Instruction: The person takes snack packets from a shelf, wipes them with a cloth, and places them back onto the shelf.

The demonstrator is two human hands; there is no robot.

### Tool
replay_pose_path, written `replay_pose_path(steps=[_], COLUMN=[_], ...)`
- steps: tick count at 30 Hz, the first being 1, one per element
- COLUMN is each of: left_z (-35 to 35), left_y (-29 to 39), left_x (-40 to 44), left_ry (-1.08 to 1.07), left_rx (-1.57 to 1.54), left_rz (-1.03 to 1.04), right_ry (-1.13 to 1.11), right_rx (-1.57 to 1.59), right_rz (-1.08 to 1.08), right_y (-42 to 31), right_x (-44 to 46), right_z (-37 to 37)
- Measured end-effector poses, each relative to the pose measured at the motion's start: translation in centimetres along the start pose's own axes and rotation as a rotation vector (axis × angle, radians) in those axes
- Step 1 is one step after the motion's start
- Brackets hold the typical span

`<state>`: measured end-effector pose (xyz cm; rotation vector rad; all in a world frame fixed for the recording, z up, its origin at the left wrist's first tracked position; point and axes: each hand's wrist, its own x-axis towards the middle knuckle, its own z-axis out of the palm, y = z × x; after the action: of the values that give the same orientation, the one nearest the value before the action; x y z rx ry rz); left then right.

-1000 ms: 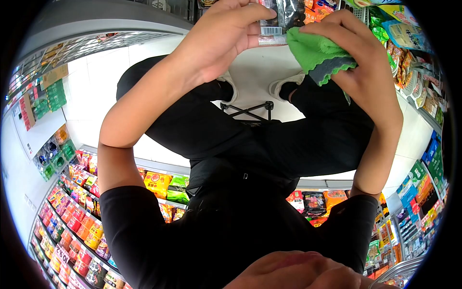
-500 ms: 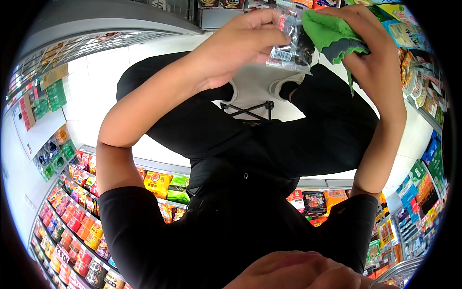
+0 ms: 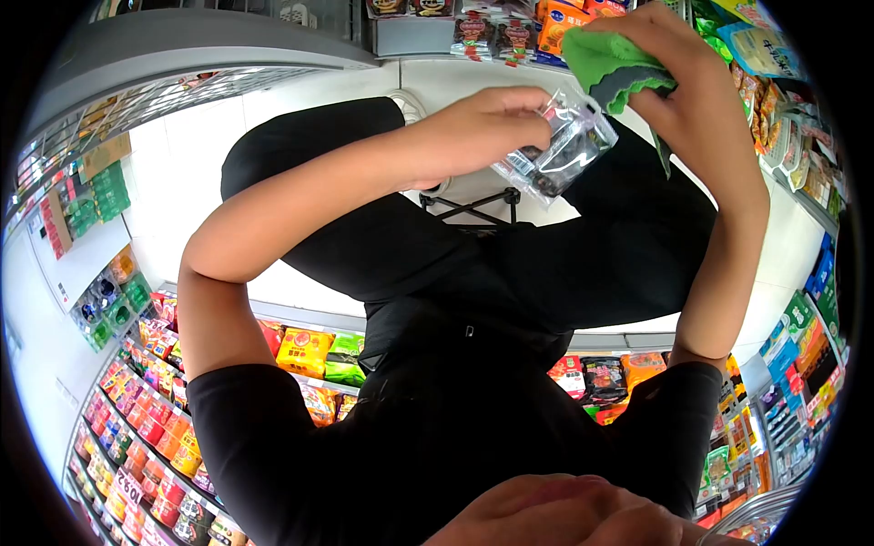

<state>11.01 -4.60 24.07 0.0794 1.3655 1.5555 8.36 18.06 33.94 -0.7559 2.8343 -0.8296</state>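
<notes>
Pinched between the thumb and fingers of my left hand is a clear plastic snack packet with dark contents. It tilts above my knees, and glare hides most of its print. My right hand grips a folded green and grey cloth, a little up and right of the packet. A narrow gap separates cloth and packet. Part of the cloth hangs below my right palm.
Black-clad legs spread on both sides of a folding stool's black frame. Ahead stands a shelf with hanging dark packets and orange bags. A grey wire rack is at left; stocked snack shelves lie behind me.
My left hand has drawn the packet down toward my body and turned it, away from the cloth. My right hand, still holding the cloth, has shifted slightly up and left.
</notes>
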Motion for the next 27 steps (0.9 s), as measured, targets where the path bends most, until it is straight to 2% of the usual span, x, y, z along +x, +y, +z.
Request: replay_pose_path(steps=[3, 7, 10, 14, 18, 21, 23, 25, 27], left_z=[0.0, -0.8, -3.4, -4.9, -7.8, -8.6, -8.7, -8.2, -8.4], left_y=[-2.4, -5.4, -7.0, -6.2, -9.1, -8.2, -7.9, -7.2, -7.3], left_x=[1.2, 3.0, 5.2, 6.6, 10.4, 11.1, 11.7, 12.3, 12.9], left_ry=[0.032, 0.188, 0.195, 0.209, 0.279, 0.386, 0.443, 0.493, 0.526], left_rx=[0.006, -0.025, -0.049, -0.042, 0.489, 1.302, 1.316, 1.356, 1.325], left_rz=[-0.094, -0.225, -0.348, -0.203, -0.023, 0.089, 0.087, 0.064, 0.192], right_ry=[0.07, 0.126, 0.105, 0.176, 0.233, 0.221, 0.13, 0.218, 0.258], right_rx=[-0.099, 0.051, 0.083, -0.012, 0.042, -0.013, -0.067, -0.05, -0.025], right_rz=[0.059, -0.006, 0.025, 0.012, -0.039, -0.068, 0.022, -0.036, -0.083], right_y=[-2.3, 1.4, 1.5, 0.4, 0.4, 1.0, 1.2, 2.4, 3.5], right_x=[0.4, 0.1, 0.1, -0.4, -0.8, -0.9, -0.8, -1.0, -0.9], right_z=[-0.2, 0.4, -0.1, -0.4, -0.8, -1.0, -1.8, -0.8, -0.5])
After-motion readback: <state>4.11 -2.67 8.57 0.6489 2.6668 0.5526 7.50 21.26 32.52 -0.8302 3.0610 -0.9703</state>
